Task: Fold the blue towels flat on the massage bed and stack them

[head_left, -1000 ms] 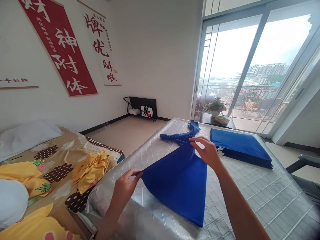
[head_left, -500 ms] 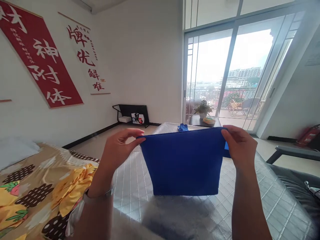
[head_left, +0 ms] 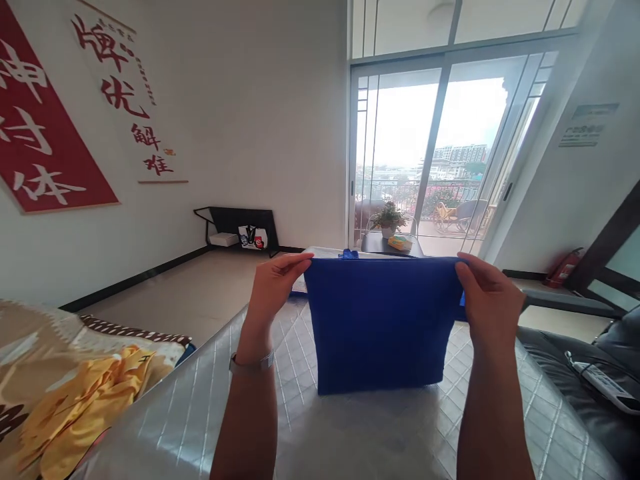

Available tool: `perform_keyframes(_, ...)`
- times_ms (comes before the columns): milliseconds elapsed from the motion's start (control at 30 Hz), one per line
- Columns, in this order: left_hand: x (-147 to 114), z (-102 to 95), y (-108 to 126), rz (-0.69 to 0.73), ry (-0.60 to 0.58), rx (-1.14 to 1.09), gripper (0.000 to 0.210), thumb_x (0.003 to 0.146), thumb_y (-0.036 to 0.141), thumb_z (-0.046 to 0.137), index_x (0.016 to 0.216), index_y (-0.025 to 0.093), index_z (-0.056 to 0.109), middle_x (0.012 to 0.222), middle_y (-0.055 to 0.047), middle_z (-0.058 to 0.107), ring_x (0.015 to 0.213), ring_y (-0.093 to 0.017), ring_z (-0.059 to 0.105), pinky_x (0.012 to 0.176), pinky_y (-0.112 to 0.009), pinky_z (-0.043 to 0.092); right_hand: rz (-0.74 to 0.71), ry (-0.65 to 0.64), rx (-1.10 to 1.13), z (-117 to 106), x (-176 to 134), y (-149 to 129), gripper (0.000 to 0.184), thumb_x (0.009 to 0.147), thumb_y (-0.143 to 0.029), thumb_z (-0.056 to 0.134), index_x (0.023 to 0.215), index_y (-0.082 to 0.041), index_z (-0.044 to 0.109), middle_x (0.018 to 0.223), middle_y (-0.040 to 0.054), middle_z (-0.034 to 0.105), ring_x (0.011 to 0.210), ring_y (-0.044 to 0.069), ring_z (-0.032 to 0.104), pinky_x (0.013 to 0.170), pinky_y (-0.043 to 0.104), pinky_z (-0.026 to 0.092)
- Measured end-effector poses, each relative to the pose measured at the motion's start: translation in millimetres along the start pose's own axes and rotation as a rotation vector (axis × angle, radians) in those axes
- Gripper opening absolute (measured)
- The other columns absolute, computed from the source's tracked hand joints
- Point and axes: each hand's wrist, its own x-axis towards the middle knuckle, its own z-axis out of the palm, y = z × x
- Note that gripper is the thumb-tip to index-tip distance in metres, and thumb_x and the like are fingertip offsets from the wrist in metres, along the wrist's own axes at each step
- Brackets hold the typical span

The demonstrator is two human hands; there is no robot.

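Observation:
A flat, squarish dark blue cloth piece (head_left: 383,327) hangs upright in front of me, its top edge stretched level between both hands. My left hand (head_left: 280,283) pinches the upper left corner between thumb and fingers. At the upper right corner, my right hand (head_left: 487,293) grips it the same way. The lower edge hangs just over or rests on the silver quilted cover (head_left: 200,400); I cannot tell which. Behind the cloth, a small crumpled blue item (head_left: 349,254) shows, and more blue bits peek out at both sides, mostly hidden.
Yellow cloth (head_left: 95,400) lies on a patterned bedspread (head_left: 30,340) at left. On the right, a power strip (head_left: 603,383) rests on a black leather seat (head_left: 560,360). Farther back stand a potted plant (head_left: 389,219), a tissue pack (head_left: 400,243) and a fire extinguisher (head_left: 564,267).
My view has turned right. The left hand has risen slightly and shifted right with its corner, so the cloth's top edge is now level. Both hands keep hold of it.

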Motion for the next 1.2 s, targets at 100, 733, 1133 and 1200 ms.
perform_keyframes(100, 1, 0.7, -8, 0.045, -0.016, 0.040, 0.027, 0.081, 0.045, 0.076, 0.098, 0.025, 0.081, 0.101, -0.005, 0.079, 0.095, -0.023, 0.072, 0.090, -0.036, 0.056, -0.005, 0.017, -0.069, -1, 1, 2, 0.035, 0.079, -0.046, 0.075, 0.106, -0.024, 0.078, 0.097, 0.0040, 0.076, 0.085, 0.019, 0.069, 0.081, 0.038, 0.056)
perform_keyframes(733, 2, 25.0, 5, 0.322, 0.276, 0.076, 0.013, 0.087, 0.026, 0.074, 0.096, 0.030, 0.081, 0.099, 0.000, 0.077, 0.094, -0.018, 0.071, 0.087, -0.031, 0.055, -0.014, 0.156, -0.023, -3, -7, -21, 0.028, 0.079, -0.039, 0.079, 0.103, -0.024, 0.078, 0.079, 0.0007, 0.075, 0.078, 0.020, 0.074, 0.073, 0.033, 0.058)
perform_keyframes(1133, -5, 34.7, 8, 0.158, 0.235, -0.027, 0.021, 0.080, 0.037, 0.079, 0.097, 0.026, 0.080, 0.104, -0.003, 0.075, 0.100, -0.021, 0.070, 0.092, -0.036, 0.058, -0.060, 0.277, -0.010, -1, -8, -32, 0.026, 0.072, -0.027, 0.080, 0.098, -0.022, 0.081, 0.079, 0.0017, 0.076, 0.081, 0.022, 0.075, 0.087, 0.039, 0.059)
perform_keyframes(1200, -6, 33.0, 9, 0.154, 0.221, -0.053, 0.025, 0.078, 0.037, 0.080, 0.100, 0.026, 0.080, 0.107, -0.003, 0.074, 0.100, -0.020, 0.070, 0.094, -0.037, 0.058, -0.081, 0.302, 0.016, 2, -8, -31, 0.025, 0.072, -0.024, 0.079, 0.096, -0.021, 0.080, 0.079, 0.0019, 0.075, 0.081, 0.022, 0.074, 0.087, 0.038, 0.059)
